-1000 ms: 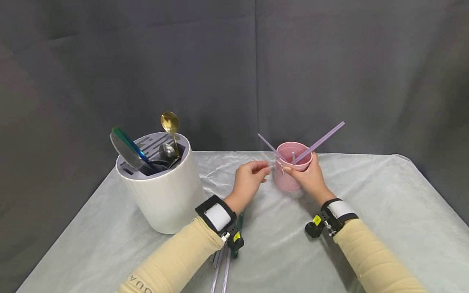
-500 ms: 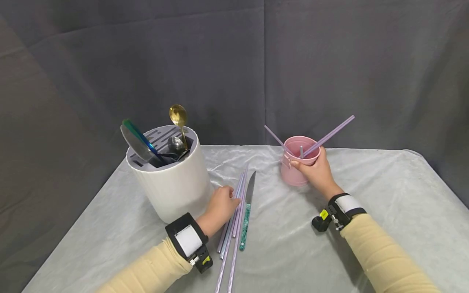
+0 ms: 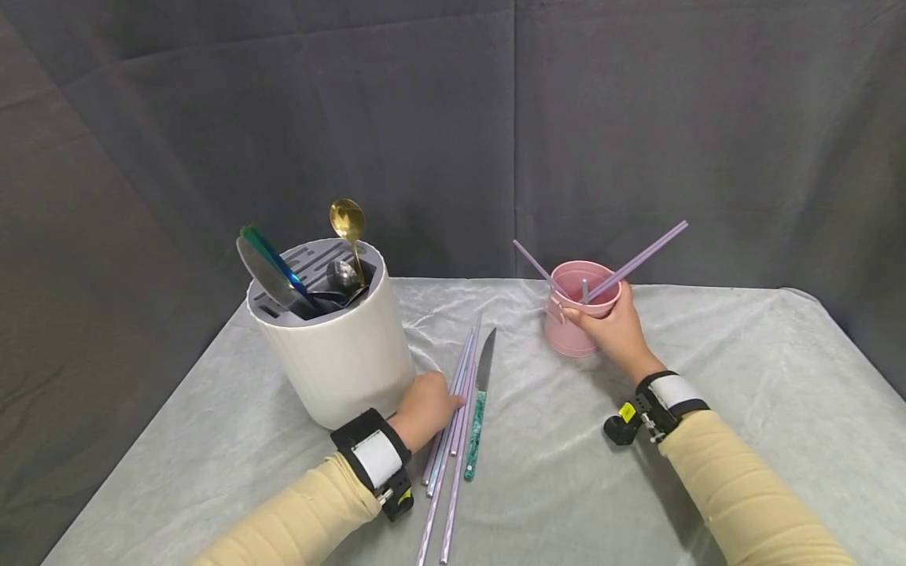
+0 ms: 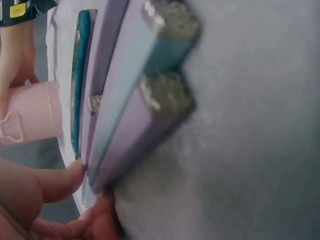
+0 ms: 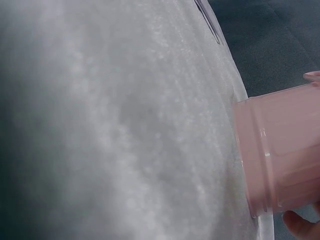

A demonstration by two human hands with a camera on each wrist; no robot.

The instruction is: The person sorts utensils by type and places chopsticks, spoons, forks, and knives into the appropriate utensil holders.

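Note:
My left hand [image 3: 425,405] is at the bundle of purple and bluish metallic chopsticks [image 3: 456,478] lying on the cloth. In the left wrist view, its thumb and fingers pinch the bundle from both sides, with blunt square ends in front. Just right of the bundle lies a knife [image 3: 476,431] with a green marbled handle, blade pointing away. My right hand [image 3: 623,334] grips the side of a small pink bucket [image 3: 569,338], thumb just under the rim. Thin purple chopsticks [image 3: 640,258] lean out of the bucket both ways.
A white utensil holder [image 3: 340,362] with a slotted grey top stands close to my left hand. A gold spoon [image 3: 347,220], a ladle-like dark spoon [image 3: 343,275] and knife blades [image 3: 272,275] stick out. Behind the table hangs a grey curtain [image 3: 637,118].
My left hand has moved from beside the pink bucket back toward me and to the left, down onto the chopsticks, its fingers now around them. My right hand keeps holding the bucket.

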